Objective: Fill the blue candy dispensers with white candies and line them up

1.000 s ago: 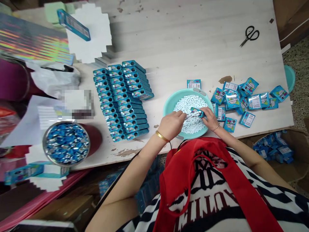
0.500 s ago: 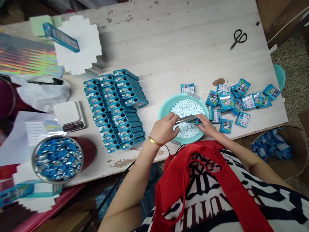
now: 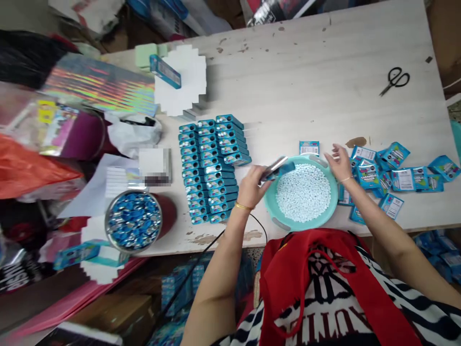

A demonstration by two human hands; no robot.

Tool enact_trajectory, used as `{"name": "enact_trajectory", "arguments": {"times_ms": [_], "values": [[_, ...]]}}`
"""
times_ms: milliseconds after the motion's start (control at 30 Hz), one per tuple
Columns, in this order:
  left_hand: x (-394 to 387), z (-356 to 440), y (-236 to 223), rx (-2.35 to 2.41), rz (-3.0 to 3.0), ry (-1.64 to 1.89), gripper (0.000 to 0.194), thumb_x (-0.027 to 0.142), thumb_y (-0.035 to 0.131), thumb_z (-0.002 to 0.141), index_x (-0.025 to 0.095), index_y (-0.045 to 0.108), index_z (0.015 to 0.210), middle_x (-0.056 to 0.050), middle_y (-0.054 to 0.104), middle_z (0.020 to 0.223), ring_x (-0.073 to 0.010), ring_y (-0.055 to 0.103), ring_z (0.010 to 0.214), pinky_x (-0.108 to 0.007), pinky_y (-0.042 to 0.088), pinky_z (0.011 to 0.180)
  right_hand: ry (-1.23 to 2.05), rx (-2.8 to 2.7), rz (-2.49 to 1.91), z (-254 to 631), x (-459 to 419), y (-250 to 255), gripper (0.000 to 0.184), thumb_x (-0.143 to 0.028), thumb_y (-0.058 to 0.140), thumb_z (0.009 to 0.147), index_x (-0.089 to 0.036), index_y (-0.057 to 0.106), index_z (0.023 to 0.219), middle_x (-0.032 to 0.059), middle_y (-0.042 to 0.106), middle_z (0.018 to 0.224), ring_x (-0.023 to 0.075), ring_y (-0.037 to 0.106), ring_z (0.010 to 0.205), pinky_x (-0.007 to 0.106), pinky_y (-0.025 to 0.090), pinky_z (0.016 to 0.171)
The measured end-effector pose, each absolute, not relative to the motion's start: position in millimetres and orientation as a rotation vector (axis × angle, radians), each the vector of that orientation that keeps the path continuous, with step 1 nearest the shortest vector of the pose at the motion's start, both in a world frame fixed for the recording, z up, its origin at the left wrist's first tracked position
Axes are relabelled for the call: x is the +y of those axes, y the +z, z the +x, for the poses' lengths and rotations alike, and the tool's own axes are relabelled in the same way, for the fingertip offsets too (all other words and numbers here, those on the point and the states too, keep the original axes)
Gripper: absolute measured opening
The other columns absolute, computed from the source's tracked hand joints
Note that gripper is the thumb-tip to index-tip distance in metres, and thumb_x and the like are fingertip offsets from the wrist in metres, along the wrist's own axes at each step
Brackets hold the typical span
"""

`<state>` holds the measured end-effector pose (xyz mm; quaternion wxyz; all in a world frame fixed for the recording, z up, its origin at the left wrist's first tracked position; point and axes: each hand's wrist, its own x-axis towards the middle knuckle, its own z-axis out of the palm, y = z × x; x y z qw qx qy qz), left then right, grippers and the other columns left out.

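My left hand (image 3: 251,186) is closed around a narrow blue box (image 3: 283,172) and a long shiny metal piece (image 3: 274,166), whose exact kind I cannot make out. Both are held slanting over the left rim of a mint-green bowl (image 3: 271,211). Small white candies (image 3: 304,192) cover the bowl's bottom. At the bowl's upper right edge is my right hand (image 3: 339,164), fingers apart and holding nothing. Behind the bowl lies a small blue packet (image 3: 309,147). More blue candy packets (image 3: 369,175) are heaped right of the bowl, partly hidden by my right forearm.
Three columns of blue boxes with round holes (image 3: 212,175) stand left of the bowl. Further left are a pot of blue-and-silver wrapped pieces (image 3: 134,220), a pale square device (image 3: 154,161) and a stack of white card (image 3: 183,89). Black scissors (image 3: 395,80) lie at the far right.
My right hand has let go of the blue box and moved to the bowl's upper right rim. My left hand now has box and metal piece, further left. The view has shifted left.
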<state>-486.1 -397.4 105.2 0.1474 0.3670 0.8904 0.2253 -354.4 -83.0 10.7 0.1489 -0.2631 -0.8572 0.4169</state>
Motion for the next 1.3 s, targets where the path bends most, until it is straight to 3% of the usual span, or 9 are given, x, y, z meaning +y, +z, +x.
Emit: {"name": "enact_trajectory", "arguments": {"times_ms": [200, 267, 367, 467, 567, 767, 900, 1033, 1300], "values": [[-463, -567, 58, 2.758, 0.718, 0.224, 0.036, 0.035, 0.058, 0.09, 0.02, 0.057, 0.123, -0.011, 0.061, 0.12, -0.0272, 0.06, 0.108, -0.033, 0.049, 0.082, 0.762, -3.268, -0.247, -444, -40, -34, 0.089, -0.035, 0.079, 0.073, -0.011, 0.039, 0.149, 0.0249, 0.034, 0.157, 0.0448, 0.032, 0.145, 0.062, 0.033, 0.115], [-479, -583, 36, 2.725, 0.661, 0.115, 0.038, 0.036, 0.056, 0.09, 0.02, 0.058, 0.125, -0.011, 0.062, 0.119, -0.0277, 0.061, 0.106, -0.032, 0.049, 0.079, 0.702, -3.433, -0.006, -461, -46, -43, 0.09, -0.03, 0.077, 0.074, -0.012, 0.035, 0.151, 0.0235, 0.033, 0.159, 0.0429, 0.032, 0.145, 0.06, 0.032, 0.116], [-493, -597, 13, 2.727, 0.575, 0.065, 0.041, 0.038, 0.055, 0.09, 0.02, 0.058, 0.127, -0.013, 0.06, 0.123, -0.0282, 0.062, 0.106, -0.032, 0.049, 0.078, 0.645, -3.493, 0.077, -476, -59, -55, 0.084, -0.024, 0.071, 0.077, -0.012, 0.034, 0.151, 0.0247, 0.048, 0.148, 0.041, 0.044, 0.135, 0.059, 0.038, 0.109], [-498, -597, 6, 2.786, 0.503, 0.096, 0.051, 0.042, 0.056, 0.089, 0.019, 0.054, 0.134, -0.017, 0.051, 0.137, -0.0315, 0.062, 0.11, -0.036, 0.051, 0.078, 0.774, -3.365, -0.051, -478, -58, -62, 0.089, -0.031, 0.074, 0.074, -0.009, 0.034, 0.15, 0.0259, 0.053, 0.139, 0.0408, 0.05, 0.128, 0.058, 0.043, 0.105], [-493, -583, 12, 2.924, 0.434, 0.213, 0.065, 0.049, 0.058, 0.087, 0.015, 0.046, 0.142, -0.021, 0.047, 0.141, -0.036, 0.056, 0.121, -0.042, 0.052, 0.086, 1.001, -3.065, -0.176, -463, -43, -51, 0.098, -0.039, 0.077, 0.072, -0.013, 0.027, 0.152, 0.0227, 0.045, 0.146, 0.0395, 0.044, 0.135, 0.059, 0.04, 0.112], [-453, -508, 39, 2.658, 0.808, 0.611, 0.039, 0.041, 0.04, 0.099, 0.019, 0.054, 0.128, -0.012, 0.065, 0.115, -0.0237, 0.061, 0.108, -0.037, 0.049, 0.097, 1.263, -2.601, -0.409, -401, -47, 35, 0.099, -0.043, 0.07, 0.082, -0.024, 0.01, 0.158, 0.0163, 0.035, 0.156, 0.036, 0.039, 0.144, 0.055, 0.04, 0.117], [-403, -457, 29, 2.363, 1.096, 0.458, 0.033, 0.033, 0.042, 0.099, 0.019, 0.057, 0.125, -0.011, 0.065, 0.112, -0.0239, 0.06, 0.108, -0.036, 0.049, 0.096, 1.989, -2.135, -0.604, -351, -81, 87, 0.066, -0.056, 0.046, 0.093, -0.024, 0.034, 0.149, 0.0144, 0.054, 0.144, 0.0347, 0.06, 0.127, 0.06, 0.052, 0.103], [-356, -429, -7, 2.426, 1.101, 0.148, 0.037, 0.017, 0.035, 0.099, 0.017, 0.056, 0.129, -0.016, 0.061, 0.118, -0.0269, 0.057, 0.111, -0.039, 0.047, 0.095, 2.539, -1.556, -0.809, -299, -107, 102, 0.062, -0.066, 0.046, 0.088, -0.018, 0.057, 0.125, 0.0165, 0.069, 0.124, 0.0364, 0.071, 0.105, 0.064, 0.057, 0.09], [-355, -378, -35, 2.2, 1.246, 0.261, 0.042, 0.011, 0.038, 0.095, 0.021, 0.056, 0.131, -0.013, 0.06, 0.124, -0.0255, 0.055, 0.113, -0.04, 0.047, 0.099, 2.195, -1.38, -1.225, -230, -126, 57, 0.055, -0.045, 0.075, 0.073, -0.03, 0.057, 0.123, 0.0004, 0.076, 0.108, 0.0249, 0.073, 0.101, 0.044, 0.063, 0.087]]}}
